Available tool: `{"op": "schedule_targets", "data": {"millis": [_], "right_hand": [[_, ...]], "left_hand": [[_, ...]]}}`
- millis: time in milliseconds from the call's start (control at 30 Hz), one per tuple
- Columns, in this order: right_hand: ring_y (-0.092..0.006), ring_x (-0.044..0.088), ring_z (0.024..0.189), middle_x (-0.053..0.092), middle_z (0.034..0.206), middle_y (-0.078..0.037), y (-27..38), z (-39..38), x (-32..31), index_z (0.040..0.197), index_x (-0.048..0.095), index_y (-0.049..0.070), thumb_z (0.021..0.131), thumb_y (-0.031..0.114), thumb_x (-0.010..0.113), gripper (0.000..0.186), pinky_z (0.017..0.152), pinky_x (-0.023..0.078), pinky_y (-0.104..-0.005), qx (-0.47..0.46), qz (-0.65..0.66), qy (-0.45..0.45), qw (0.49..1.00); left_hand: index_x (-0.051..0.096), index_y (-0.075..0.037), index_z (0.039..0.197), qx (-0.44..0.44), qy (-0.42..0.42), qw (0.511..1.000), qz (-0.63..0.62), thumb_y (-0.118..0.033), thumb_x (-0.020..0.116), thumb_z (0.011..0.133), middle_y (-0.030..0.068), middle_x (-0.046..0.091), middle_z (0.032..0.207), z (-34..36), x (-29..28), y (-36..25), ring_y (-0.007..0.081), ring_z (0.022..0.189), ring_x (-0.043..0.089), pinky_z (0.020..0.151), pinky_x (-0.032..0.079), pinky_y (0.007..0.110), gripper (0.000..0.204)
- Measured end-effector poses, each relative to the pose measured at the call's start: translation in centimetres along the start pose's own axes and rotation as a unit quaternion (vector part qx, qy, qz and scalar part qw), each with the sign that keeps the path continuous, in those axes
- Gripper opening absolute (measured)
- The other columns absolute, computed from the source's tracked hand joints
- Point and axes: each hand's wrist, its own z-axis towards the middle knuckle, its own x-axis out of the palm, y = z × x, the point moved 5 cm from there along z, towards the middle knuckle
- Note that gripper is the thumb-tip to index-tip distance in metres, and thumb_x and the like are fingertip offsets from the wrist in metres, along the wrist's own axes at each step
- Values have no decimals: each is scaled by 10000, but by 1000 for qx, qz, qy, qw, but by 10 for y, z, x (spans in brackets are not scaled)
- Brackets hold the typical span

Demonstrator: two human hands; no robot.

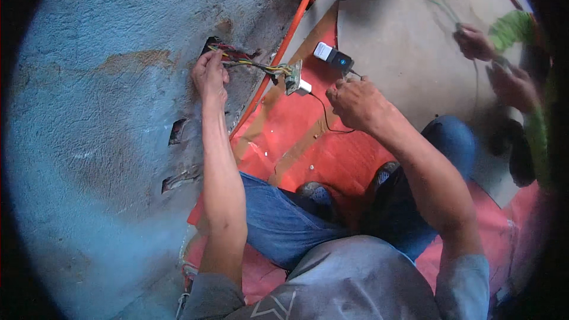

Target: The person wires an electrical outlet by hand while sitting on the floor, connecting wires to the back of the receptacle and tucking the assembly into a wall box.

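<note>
Left hand (210, 74) pinching coloured wires (249, 62) at a wall opening, upper centre of frame, right hand (355, 102) gripping a thin black cable (325, 120), small switch plate (293, 77) dangling between them

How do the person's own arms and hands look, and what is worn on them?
Both forearms are bare. The left hand and the right hand wear no gloves, and no watch or ring shows. Short grey sleeves cover only the upper arms.

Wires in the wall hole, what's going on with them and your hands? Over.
Left hand pinching wires at the wall hole. Right hand by the black-and-white device. Socket plate dangling between; orange conduit close alongside.
</note>
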Motion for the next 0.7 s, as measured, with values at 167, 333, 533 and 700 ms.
{"op": "schedule_targets", "data": {"millis": [167,333,533,700], "right_hand": [[-308,706,981,693,982,-126,8,4,-4,1007,665,71,953,180,584,146,825,536,-496,-19,-24,-25,999],[-315,703,992,695,986,-147,13,2,-2,1012,677,57,952,167,571,164,835,546,-489,-32,-35,-28,998],[-298,715,951,721,959,-135,17,1,-7,961,712,72,916,163,605,147,811,548,-463,-37,-31,-60,997],[-279,736,867,741,873,-122,13,3,-4,880,730,85,888,169,624,136,761,546,-441,-48,-35,-130,990]], "left_hand": [[641,-34,1052,-47,0,998,-49,-150,693,976,-43,430,573,-4,3,0,76,428,403,401,323,247,148],[647,-8,1130,-68,39,989,-125,-116,641,984,-25,440,573,-9,11,0,94,454,438,422,359,272,181],[659,-25,1179,-87,48,984,-146,-90,630,962,-22,457,580,-11,3,0,105,463,454,432,385,272,228],[649,-24,1262,-80,61,989,-107,-97,617,977,-24,480,605,-15,6,-2,99,492,472,456,417,269,296]]}}
